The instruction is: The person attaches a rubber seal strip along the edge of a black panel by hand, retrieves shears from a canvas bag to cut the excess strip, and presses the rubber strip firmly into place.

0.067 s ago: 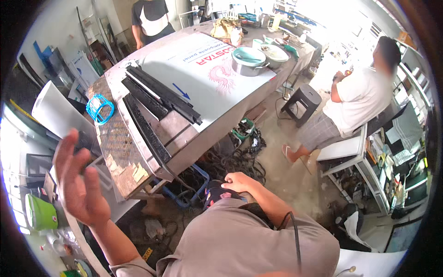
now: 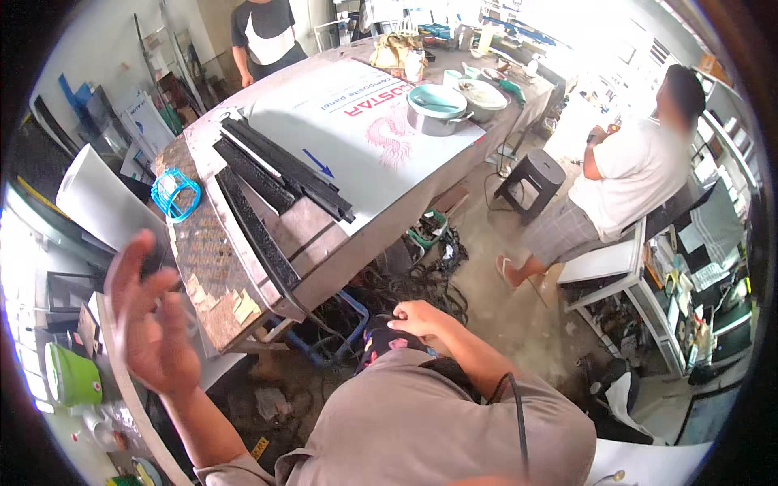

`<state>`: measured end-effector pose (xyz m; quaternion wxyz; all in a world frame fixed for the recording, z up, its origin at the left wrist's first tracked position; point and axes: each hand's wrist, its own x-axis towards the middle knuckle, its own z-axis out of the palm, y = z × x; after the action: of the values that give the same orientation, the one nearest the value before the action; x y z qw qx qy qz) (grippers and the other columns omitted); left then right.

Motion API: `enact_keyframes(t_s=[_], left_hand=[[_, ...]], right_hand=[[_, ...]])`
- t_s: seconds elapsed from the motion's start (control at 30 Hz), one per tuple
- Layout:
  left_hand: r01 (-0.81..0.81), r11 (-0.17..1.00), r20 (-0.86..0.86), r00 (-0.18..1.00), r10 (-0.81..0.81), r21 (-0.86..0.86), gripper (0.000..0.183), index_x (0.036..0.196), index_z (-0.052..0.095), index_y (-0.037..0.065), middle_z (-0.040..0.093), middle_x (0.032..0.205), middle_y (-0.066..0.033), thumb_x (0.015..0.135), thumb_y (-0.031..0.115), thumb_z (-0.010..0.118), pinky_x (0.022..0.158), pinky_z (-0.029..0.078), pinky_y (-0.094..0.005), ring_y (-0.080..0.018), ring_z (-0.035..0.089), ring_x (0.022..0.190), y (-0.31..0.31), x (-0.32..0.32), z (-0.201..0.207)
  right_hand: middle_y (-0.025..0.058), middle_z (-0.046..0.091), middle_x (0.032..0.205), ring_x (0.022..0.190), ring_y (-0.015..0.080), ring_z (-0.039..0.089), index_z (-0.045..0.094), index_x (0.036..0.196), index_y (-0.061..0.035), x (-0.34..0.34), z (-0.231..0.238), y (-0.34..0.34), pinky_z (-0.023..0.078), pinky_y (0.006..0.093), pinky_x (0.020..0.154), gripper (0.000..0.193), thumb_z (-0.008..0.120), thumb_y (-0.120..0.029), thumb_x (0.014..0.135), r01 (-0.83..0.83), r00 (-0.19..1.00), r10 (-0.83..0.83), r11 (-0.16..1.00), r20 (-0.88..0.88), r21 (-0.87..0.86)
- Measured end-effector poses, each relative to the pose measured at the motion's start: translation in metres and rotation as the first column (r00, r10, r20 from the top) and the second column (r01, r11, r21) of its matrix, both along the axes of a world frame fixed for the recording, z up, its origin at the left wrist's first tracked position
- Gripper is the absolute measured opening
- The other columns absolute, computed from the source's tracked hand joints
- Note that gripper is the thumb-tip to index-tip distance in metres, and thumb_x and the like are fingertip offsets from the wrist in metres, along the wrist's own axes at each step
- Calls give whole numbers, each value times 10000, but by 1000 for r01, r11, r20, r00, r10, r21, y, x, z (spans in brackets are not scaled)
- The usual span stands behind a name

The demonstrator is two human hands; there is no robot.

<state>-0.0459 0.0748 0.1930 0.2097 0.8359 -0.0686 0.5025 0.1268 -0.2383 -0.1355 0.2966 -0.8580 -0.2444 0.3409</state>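
My left hand [image 2: 160, 344] is raised at the left, in the air beside the table's near corner. Its fingers are spread, slightly blurred, and nothing is in them. My right hand [image 2: 420, 318] rests on my dark patterned shorts [image 2: 389, 340], thumb and fingers a little apart, with no object visible in it. Beyond my left hand, a blue wire-like frame [image 2: 176, 195] sits on the table's left edge. Long black profile strips [image 2: 284, 174] lie on the table, next to a large white printed panel [image 2: 324, 105].
On the panel stands a metal pot with a light-blue bowl [image 2: 438, 101]; a white basin [image 2: 484, 95] is beside it. A dark stool [image 2: 531, 185] stands right of the table [image 2: 389, 219]. One person sits at the right; another stands behind the table. Black scraps [image 2: 421, 283] litter the floor.
My left hand has shifted slightly down and to the right, fingers still spread. My right hand stays on my shorts.
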Motion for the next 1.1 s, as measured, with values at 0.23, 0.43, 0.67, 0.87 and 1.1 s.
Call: enact_keyframes(t_s=[0.23, 0.43, 0.67, 0.87, 1.1], left_hand=[[10, 951, -426, 893, -147, -308, 219, 789, 708, 46, 650, 1231, -162, 850, 252, 748, 1034, 406, -444, -317, 579, 1190, -23, 123, -89], [48, 814, -451, 813, -368, -579, 435, 1108, 672, -1, 626, 1262, -185, 1003, 392, 517, 1021, 414, -392, -314, 564, 1203, -55, 373, -194], [-174, 930, -747, 650, -139, -324, 669, 1453, 448, 67, 475, 1471, -176, 941, 476, 581, 1116, 333, -443, -361, 461, 1332, -11, 660, -312], [-673, 732, -942, 167, 291, 107, 1096, 1567, 210, 104, 116, 1636, -179, 784, 798, 536, 1141, 92, -687, -362, 114, 1507, -21, 763, -342], [-694, 667, -900, 66, 431, 269, 1097, 1569, 173, 72, 100, 1631, -202, 810, 791, 506, 1175, 80, -626, -381, 55, 1511, -32, 763, -339]], right_hand=[[216, 689, 1054, 991, 371, 665, 641, 1120, 17, 149, 85, -6, 518, 420, 859, 508, 702, -415, 859, -119, 951, 51, 971, 304, 210], [233, 678, 1033, 982, 395, 658, 627, 1165, 31, 354, 181, -47, 517, 438, 848, 524, 711, -363, 829, -225, 821, 135, 969, 555, 98], [251, 688, 1011, 965, 389, 671, 659, 1113, 13, 590, 269, -41, 521, 462, 824, 558, 701, -456, 814, -167, 737, 210, 978, 642, -128], [244, 615, 1271, 1170, 362, 607, 544, 1347, -10, 799, 282, -23, 472, 406, 1007, 726, 702, -495, 831, 5, 754, 253, 921, 606, -391], [241, 642, 1222, 1140, 345, 629, 598, 1301, -36, 1013, 232, 102, 498, 408, 949, 695, 704, -517, 810, 102, 658, 176, 943, 732, -318]])
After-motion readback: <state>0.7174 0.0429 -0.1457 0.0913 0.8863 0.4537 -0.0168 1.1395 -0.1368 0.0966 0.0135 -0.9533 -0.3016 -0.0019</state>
